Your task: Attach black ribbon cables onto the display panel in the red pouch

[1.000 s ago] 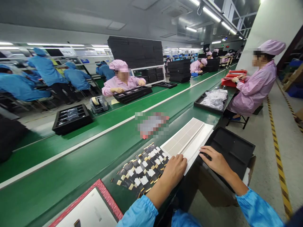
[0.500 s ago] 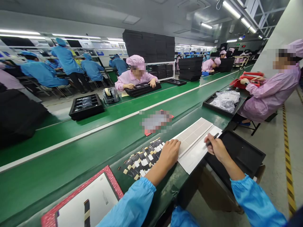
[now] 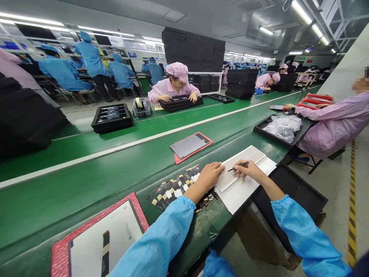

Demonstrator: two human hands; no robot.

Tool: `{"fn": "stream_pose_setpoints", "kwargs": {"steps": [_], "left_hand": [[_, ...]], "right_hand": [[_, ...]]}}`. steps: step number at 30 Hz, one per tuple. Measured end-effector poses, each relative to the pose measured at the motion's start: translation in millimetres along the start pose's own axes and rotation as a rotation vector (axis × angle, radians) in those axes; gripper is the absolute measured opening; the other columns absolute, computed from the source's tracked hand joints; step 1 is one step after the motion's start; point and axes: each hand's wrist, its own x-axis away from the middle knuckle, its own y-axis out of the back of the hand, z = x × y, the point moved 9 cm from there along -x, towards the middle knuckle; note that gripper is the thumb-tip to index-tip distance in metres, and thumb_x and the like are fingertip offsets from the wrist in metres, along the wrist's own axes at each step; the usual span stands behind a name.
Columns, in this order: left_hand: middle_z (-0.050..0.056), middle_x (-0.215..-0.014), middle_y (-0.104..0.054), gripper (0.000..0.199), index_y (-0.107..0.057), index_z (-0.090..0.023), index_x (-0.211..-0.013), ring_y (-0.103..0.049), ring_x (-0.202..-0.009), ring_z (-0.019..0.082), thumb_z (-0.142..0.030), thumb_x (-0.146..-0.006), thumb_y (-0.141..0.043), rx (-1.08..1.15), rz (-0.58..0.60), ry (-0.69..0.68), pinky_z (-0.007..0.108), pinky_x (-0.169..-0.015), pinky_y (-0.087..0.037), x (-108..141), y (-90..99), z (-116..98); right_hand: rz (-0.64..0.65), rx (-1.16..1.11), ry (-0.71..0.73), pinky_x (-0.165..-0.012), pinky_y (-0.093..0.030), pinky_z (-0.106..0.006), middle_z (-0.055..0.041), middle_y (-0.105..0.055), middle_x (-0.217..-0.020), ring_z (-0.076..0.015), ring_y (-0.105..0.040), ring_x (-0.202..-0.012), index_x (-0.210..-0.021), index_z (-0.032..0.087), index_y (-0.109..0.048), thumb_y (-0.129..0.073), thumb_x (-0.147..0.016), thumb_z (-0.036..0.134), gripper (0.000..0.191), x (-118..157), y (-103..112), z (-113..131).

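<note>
My right hand (image 3: 250, 172) pinches slim black tweezers (image 3: 243, 164), their tip pointing left over the beige sheet. That sheet (image 3: 253, 152), marked with lines, lies on a white board (image 3: 236, 201) at the bench edge. My left hand (image 3: 210, 175) rests with fingers stretched out at the board's left edge. Under and beside my left forearm spreads a pile of black flex cables (image 3: 168, 192) with white and tan patches. At lower left, a white panel (image 3: 89, 250) lies on a red bubble-wrap sheet (image 3: 62, 246), with one flex cable (image 3: 105, 250) on top.
A grey display panel (image 3: 188, 146) on red wrap lies on the green belt (image 3: 138, 154). A black tray (image 3: 259, 132) of clear plastic bags stands at right; another black tray (image 3: 300, 188) sits below the bench edge. Co-workers in pink sit opposite and at right.
My right hand has moved left over the sheet, bringing the tweezers' tip near my left fingers. My left hand stays at the board's edge. The co-worker at right has reached toward the belt.
</note>
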Motion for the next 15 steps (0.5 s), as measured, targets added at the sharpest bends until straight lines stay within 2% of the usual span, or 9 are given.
{"fn": "stream_pose_setpoints", "kwargs": {"steps": [4,9,15], "left_hand": [[0.01,-0.159,-0.064,0.04,-0.065,-0.03,-0.146,-0.061,-0.145,0.021,-0.025,-0.112,-0.045,-0.009,-0.004,-0.001,0.041,-0.119,-0.054,0.4,-2.4,1.3],[0.009,-0.163,-0.061,0.04,-0.064,-0.027,-0.147,-0.059,-0.148,0.023,-0.025,-0.114,-0.043,-0.032,-0.001,-0.004,0.043,-0.118,-0.054,1.0,-0.8,-1.6],[0.009,-0.155,-0.067,0.036,-0.067,-0.03,-0.142,-0.061,-0.142,0.023,-0.025,-0.114,-0.046,-0.047,0.005,0.013,0.039,-0.113,-0.054,0.6,2.1,-4.1]], "right_hand": [[0.008,0.025,0.003,-0.052,-0.055,-0.026,-0.0073,-0.082,-0.094,-0.022,-0.074,-0.077,-0.101,0.02,-0.079,-0.084,-0.088,0.058,0.04,3.4,0.7,-0.1],[-0.011,0.08,-0.022,-0.056,-0.057,-0.028,-0.0025,-0.081,-0.093,-0.0223,-0.071,-0.082,-0.101,0.03,-0.079,-0.082,-0.085,0.065,0.039,5.1,2.0,-2.3],[0.037,0.066,-0.021,-0.052,-0.055,-0.027,-0.0094,-0.081,-0.092,-0.0234,-0.072,-0.078,-0.093,0.022,-0.077,-0.085,-0.081,0.066,0.046,2.4,3.0,-4.3]]}}
